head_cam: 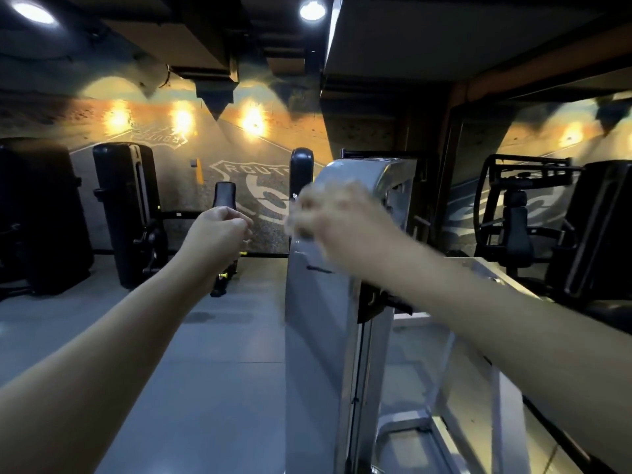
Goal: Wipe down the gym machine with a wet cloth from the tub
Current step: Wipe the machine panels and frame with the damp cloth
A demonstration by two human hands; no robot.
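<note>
The right hand point(328, 220) is raised against the upper far end of the silver gym machine point(318, 336), which stands upright right of the middle. The hand is smeared by motion, so it cannot be told whether it is released, clenched or grasping the cloth. A pale blur at its fingers may be the cloth, but this cannot be settled. The left hand point(219, 230) is held in the air left of the machine, apart from it, its fingers curled in to the thumb with nothing plainly held.

The step in hand is judged to be the wiping of the machine's top edge. It would be done well if the cloth were kept flat against the panel, overlapping strokes were drawn from the top downward, and the rounded corner and the black fitting point(372, 295) on the side were followed round rather than skipped.

The tub is not in view. The machine's lower part is cut off by the bottom edge, and the black machines point(126, 206) at the far left are lost in shadow.
</note>
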